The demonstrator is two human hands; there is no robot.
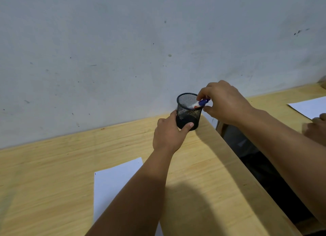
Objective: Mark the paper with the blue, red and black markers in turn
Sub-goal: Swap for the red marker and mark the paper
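A black mesh pen cup [187, 101] stands on the wooden table [53, 165] near the wall, close to the table's right edge. My left hand [167, 135] is wrapped around the cup's base. My right hand [224, 103] pinches the blue end of a blue marker [201, 103] that leans over the cup's rim, its white barrel pointing down inside. A white sheet of paper [114, 181] lies on the table nearer to me, partly hidden by my left forearm, with a small dark mark at its far left corner. No red or black marker shows.
A grey wall [123, 50] rises right behind the table. A dark gap [247, 147] separates this table from a second wooden table at right, where another white sheet [310, 106] lies and another person's hand [317, 129] rests.
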